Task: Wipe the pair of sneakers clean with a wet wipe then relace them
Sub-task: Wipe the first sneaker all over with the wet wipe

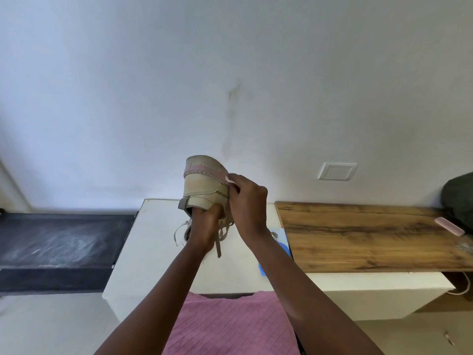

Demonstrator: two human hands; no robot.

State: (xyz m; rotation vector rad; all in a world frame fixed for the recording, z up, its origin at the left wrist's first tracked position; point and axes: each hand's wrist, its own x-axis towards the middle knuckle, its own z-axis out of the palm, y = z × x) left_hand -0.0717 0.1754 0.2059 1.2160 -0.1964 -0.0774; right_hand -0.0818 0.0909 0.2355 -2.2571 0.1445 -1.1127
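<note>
A beige sneaker [202,185] with a pink stitched band and a pale sole is held up in front of the wall, sole end pointing up. My left hand [204,224] is pushed inside its opening and grips it from within. Loose beige laces [220,237] hang down below that hand. My right hand [247,203] pinches a small white wet wipe [229,178] against the sneaker's right side, by the pink band. The second sneaker is not in view.
A white cabinet top [153,239] lies under the hands, with a blue-and-white packet [280,239] behind my right forearm. To the right is a wooden shelf [358,234] with a pink object [449,226] and a dark bag [460,196]. A dark bench [58,242] sits left.
</note>
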